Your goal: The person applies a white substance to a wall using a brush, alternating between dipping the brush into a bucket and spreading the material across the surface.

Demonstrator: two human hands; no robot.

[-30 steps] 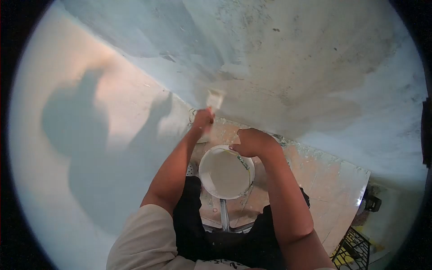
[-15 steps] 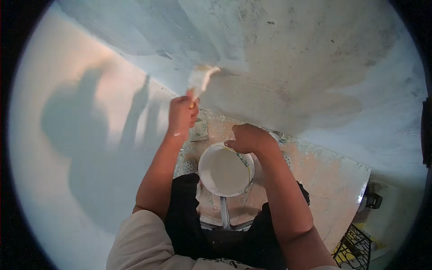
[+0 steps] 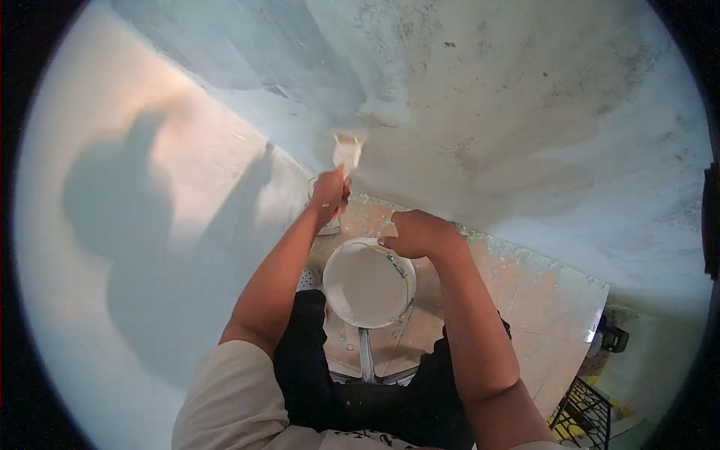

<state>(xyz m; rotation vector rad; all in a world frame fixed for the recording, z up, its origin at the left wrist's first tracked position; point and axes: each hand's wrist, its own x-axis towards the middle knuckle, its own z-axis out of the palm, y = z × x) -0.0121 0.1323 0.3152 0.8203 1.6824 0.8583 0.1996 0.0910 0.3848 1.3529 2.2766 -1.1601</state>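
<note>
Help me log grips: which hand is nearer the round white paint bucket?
Right. The right hand grips the rim of the round white paint bucket; the left hand is apart from it, raised toward the wall, holding a white-coated brush.

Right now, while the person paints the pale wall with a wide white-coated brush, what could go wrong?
The right hand grips the round white paint bucket only at its rim; it could tip and spill onto the tiled floor.
The left hand holds the wide white-coated brush bristles-up at the pale wall; paint may run onto that hand.
</note>
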